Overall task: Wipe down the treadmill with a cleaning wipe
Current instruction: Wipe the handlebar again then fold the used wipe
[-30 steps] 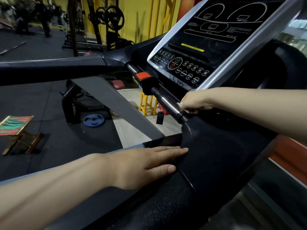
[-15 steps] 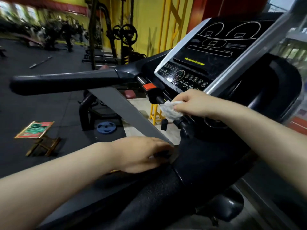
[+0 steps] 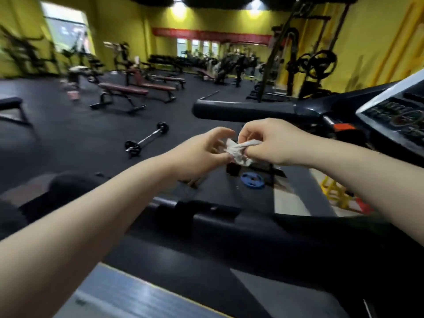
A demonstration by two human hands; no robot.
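Observation:
A crumpled white cleaning wipe (image 3: 238,151) hangs in the air between my two hands, above the black treadmill (image 3: 229,237). My right hand (image 3: 273,141) pinches the wipe's upper part with curled fingers. My left hand (image 3: 202,150) meets it from the left, thumb and fingertips curled at the wipe's edge. The treadmill's left handrail (image 3: 247,110) runs behind my hands, and its console (image 3: 394,115) with the button panel sits at the right edge. The near black handrail crosses the lower frame below my forearms.
A barbell (image 3: 146,140) lies on the dark gym floor to the left. A blue weight plate (image 3: 252,180) lies below my hands, with a yellow stand (image 3: 337,191) at the right. Benches (image 3: 128,92) and racks (image 3: 305,63) fill the far room.
Both hands have lifted off the treadmill and met in the air. The right hand took the wipe off the front bar; the left left the handrail. My view swung left toward the gym.

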